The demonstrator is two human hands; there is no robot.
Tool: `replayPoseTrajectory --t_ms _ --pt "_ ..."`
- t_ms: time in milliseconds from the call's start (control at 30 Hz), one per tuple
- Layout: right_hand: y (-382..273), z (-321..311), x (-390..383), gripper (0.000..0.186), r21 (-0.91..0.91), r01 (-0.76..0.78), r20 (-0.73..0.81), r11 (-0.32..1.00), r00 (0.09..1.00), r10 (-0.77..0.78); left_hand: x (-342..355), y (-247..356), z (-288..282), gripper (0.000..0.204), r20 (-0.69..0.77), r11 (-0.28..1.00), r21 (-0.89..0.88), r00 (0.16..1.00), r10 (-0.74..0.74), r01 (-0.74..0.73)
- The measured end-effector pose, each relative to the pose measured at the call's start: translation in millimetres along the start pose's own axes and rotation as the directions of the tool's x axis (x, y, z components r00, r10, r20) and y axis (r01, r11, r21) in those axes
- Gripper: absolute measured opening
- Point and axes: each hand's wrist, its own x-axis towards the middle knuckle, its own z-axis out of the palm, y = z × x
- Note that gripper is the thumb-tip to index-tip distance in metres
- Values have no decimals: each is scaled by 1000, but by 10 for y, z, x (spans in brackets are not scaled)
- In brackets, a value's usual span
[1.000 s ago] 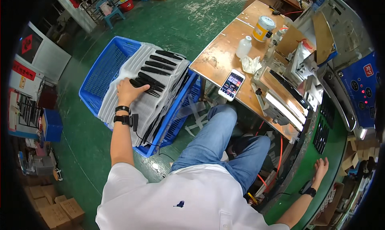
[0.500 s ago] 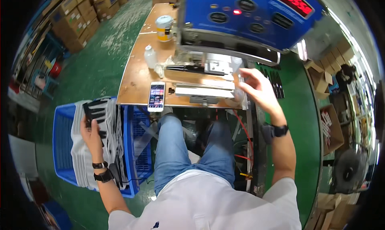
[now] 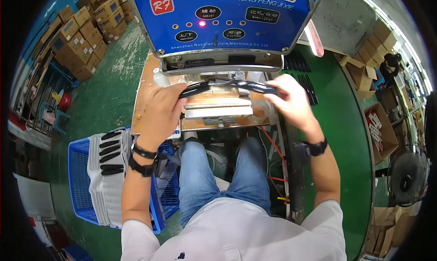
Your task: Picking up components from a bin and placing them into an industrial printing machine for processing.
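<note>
My left hand (image 3: 161,108) is closed around a slim black part (image 3: 195,89), held tilted in front of the machine. My right hand (image 3: 291,99) pinches one end of another long black part (image 3: 252,86), whose other end points left toward the first. Both parts hover above the metal fixture (image 3: 218,111) on the wooden bench; their inner ends come close, and blur hides whether they touch. Directly behind them stands a blue machine control box (image 3: 218,31) with round black buttons, small lights and a red display.
At my left, a blue crate (image 3: 82,188) holds white foam sheets (image 3: 107,188) with several black parts (image 3: 110,157) on top. More black parts (image 3: 309,89) lie on the green surface at right. A white bottle (image 3: 160,78) stands on the bench; a fan (image 3: 406,182) is far right.
My left hand has come from the crate to the fixture with a black part. My right hand, empty before, now holds the part that lay on the fixture. The view has shifted toward the machine.
</note>
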Motion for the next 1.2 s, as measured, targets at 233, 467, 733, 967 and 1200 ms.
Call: replayPoseTrajectory --t_ms 233,467,733,967,1200 --pt "1586 -959 -1333 25 62 -742 -326 667 617 716 310 78 536 41 160 969 162 974 161 -187" --pt "2765 -1280 -2155 44 -560 -731 -364 390 640 677 -33 174 168 46 22 972 212 994 103 -105" --pt "3601 -1144 -1952 39 -622 -586 -148 520 740 656 -1903 -969 -860 54 -313 742 271 786 -534 613" --pt "4019 -1273 -2046 55 -765 -512 -283 390 812 510 -3174 -1359 -1411 106 -473 -94 524 198 -858 847" --pt "2680 -924 -1249 55 -323 -662 -48 677 726 686 -3224 -1294 -1573 111 -375 -41 421 133 -917 906"
